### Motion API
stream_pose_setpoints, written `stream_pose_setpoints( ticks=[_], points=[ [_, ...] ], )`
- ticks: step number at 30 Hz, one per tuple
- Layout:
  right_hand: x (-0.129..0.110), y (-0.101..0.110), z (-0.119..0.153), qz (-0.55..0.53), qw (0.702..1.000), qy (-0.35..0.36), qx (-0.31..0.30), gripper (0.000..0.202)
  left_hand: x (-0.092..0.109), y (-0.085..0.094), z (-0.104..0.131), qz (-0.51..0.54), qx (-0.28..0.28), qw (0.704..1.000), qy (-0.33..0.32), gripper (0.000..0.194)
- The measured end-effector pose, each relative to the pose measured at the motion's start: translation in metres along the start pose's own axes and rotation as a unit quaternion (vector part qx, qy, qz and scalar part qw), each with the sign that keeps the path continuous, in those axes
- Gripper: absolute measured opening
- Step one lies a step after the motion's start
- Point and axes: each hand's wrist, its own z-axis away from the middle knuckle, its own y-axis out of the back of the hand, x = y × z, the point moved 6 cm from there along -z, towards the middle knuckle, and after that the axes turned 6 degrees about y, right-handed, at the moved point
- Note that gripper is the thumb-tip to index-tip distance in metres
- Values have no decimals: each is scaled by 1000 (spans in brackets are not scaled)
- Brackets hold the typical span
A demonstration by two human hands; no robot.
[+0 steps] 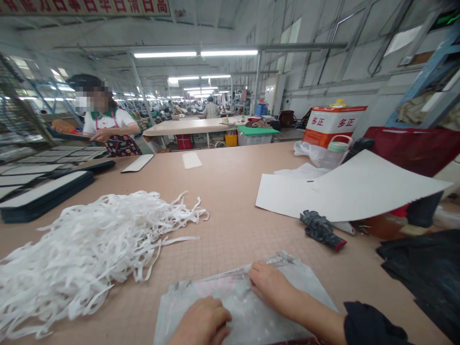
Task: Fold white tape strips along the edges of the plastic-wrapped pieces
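A clear plastic bag (244, 306), or a flat stack of such bags, lies on the table at the bottom of the head view. My right hand (271, 285) rests on its upper part, with fingers closed down on the plastic near the far edge. Nearer to me on the left side, my left hand (206, 318) is over the same plastic, its fingers curled in. What those fingers hold, if anything, is hidden. To the left of the bag spreads a large heap of white strips (108, 239), apart from both hands.
A dark knitted glove (321, 230) lies beside a large white sheet (345, 189) on the right. Black plastic (427, 268) covers the right edge. Dark-edged panels (46, 191) are stacked at left. Across the table, another person (111, 120) holds something flat. A red-and-white box (332, 124) stands behind.
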Motion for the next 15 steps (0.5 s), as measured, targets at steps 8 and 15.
stream_pose_setpoints(
  ticks=[8,15],
  points=[
    [-23,24,19,-83,989,118,34,17,4,9,-37,5,115,993,10,30],
    [52,26,58,-167,982,-52,-76,40,4,2,-21,-86,101,990,-40,8]
  ],
)
